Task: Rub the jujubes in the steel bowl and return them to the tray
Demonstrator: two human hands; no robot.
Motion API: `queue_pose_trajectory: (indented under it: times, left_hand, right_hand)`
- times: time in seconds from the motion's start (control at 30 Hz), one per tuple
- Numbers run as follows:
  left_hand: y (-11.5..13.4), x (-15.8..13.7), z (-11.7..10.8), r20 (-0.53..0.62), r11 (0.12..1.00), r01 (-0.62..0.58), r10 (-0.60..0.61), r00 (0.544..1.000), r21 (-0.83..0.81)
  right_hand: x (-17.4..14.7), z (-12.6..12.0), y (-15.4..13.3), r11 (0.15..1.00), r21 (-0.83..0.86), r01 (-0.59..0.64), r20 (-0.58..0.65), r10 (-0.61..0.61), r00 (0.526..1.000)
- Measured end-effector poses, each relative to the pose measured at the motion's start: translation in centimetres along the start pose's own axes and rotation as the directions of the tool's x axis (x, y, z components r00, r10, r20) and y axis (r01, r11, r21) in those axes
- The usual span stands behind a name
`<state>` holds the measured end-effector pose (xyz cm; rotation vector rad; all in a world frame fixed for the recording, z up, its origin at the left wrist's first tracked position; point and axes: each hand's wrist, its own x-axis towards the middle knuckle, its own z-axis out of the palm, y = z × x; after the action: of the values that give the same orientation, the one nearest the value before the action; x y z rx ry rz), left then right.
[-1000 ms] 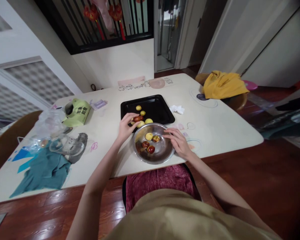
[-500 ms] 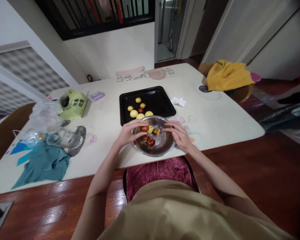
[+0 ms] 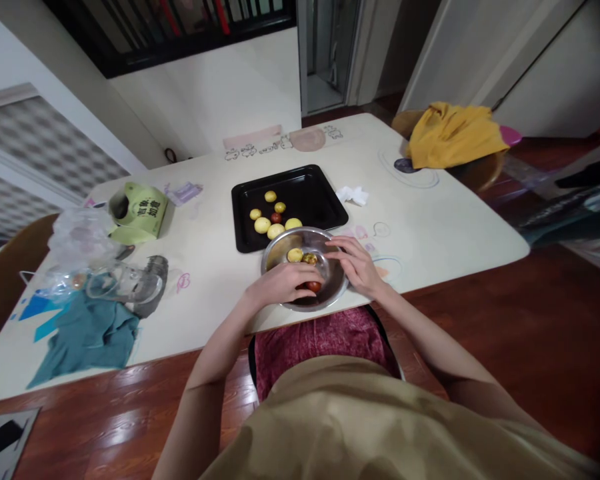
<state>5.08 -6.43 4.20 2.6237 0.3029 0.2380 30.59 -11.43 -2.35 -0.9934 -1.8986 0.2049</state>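
Note:
My left hand [image 3: 287,283] reaches over the near left rim into a steel bowl [image 3: 334,293]. Its thumb and fingers close around a round red fruit [image 3: 313,286] low in the bowl. Other fruit under the palm is hidden. Beyond the fingers lie a yellow round fruit [image 3: 295,255] and a mottled brownish-yellow one [image 3: 309,259]. My right hand [image 3: 359,265] rests at the bowl's right rim, fingers stretched over the edge, holding nothing. Behind the bowl, a black baking tray [image 3: 320,193] carries several yellow fruits [image 3: 263,225] and a small dark red one [image 3: 276,218].
A crumpled white tissue [image 3: 353,195] lies right of the tray. On the left are a green paper box [image 3: 143,213], clear plastic bags [image 3: 83,237], a clear plastic container [image 3: 125,283] and a teal cloth [image 3: 87,333]. A yellow cloth [image 3: 450,137] hangs over a chair at right.
My left hand has moved from the bowl's left side, by one red fruit, down and right over the red fruits. My right hand stays at the rim. The view has shifted slightly.

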Motion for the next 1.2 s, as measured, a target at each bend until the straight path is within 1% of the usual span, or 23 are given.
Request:
queue_pose_trajectory:
  times: [0.17,0.27,0.37,0.47,0.53,0.63,0.67,0.73,0.83,0.9,0.93,1.07,1.2]
  left_hand:
    - [0.0,0.2,0.3,-0.007,0.999,0.038,-0.038,0.999,-0.004]
    - [0.2,0.4,0.3,0.018,0.998,0.057,-0.058,0.998,0.020]
    - [0.3,0.4,0.2,0.022,0.999,0.051,-0.052,0.998,0.012]
    - [0.2,0.3,0.0,-0.001,0.999,0.031,-0.031,1.000,-0.012]
    - [-0.1,0.0,-0.2,-0.052,1.000,0.014,-0.015,0.999,-0.028]
    - [-0.9,-0.7,-0.6,-0.211,0.997,-0.012,-0.003,0.977,-0.070]
    - [-1.3,-1.0,-0.7,-0.279,0.997,-0.013,-0.011,0.960,-0.082]
    - [-2.3,-1.6,-1.0,-0.407,0.995,0.009,-0.048,0.912,-0.096]
    - [-3.7,-2.3,-1.3,-0.534,0.992,0.055,-0.106,0.839,-0.109]
    - [-4.4,-2.6,-1.3,-0.565,0.989,0.063,-0.126,0.816,-0.130]
    - [-4.7,-2.6,-1.3,-0.566,0.988,0.060,-0.132,0.814,-0.144]
    - [-5.3,-2.5,-0.8,-0.551,0.979,0.017,-0.129,0.824,-0.202]
    - [-5.7,-2.4,-0.4,-0.551,0.971,-0.026,-0.113,0.827,-0.237]
  right_hand:
    - [-0.1,0.1,0.1,1.000,0.021,-0.006,0.003,0.006,1.000]
    - [-0.1,0.1,0.1,1.000,0.015,0.003,-0.006,-0.003,1.000]
    - [0.0,0.1,0.0,1.000,0.008,0.014,-0.015,-0.014,1.000]
    - [0.0,0.1,-0.1,0.999,0.009,0.035,-0.022,-0.035,0.999]
    - [0.0,0.0,-0.1,0.999,0.006,0.039,-0.023,-0.039,0.999]
    - [0.0,0.0,-0.2,1.000,0.002,0.014,-0.018,-0.014,1.000]
    - [0.0,0.0,-0.2,1.000,0.002,0.005,-0.017,-0.005,1.000]
    - [0.0,0.0,-0.1,1.000,0.007,0.001,-0.018,0.000,1.000]
    - [0.0,0.0,0.0,1.000,0.016,0.009,-0.022,-0.008,1.000]
    - [-0.1,0.0,0.0,1.000,0.017,0.006,-0.017,-0.005,1.000]
    - [-0.2,0.1,0.0,1.000,0.018,0.002,-0.014,-0.001,1.000]
    - [0.2,-0.2,-0.2,0.999,0.028,-0.016,-0.030,0.017,0.999]
    - [2.4,-0.9,0.1,1.000,0.014,-0.009,-0.033,0.010,0.999]
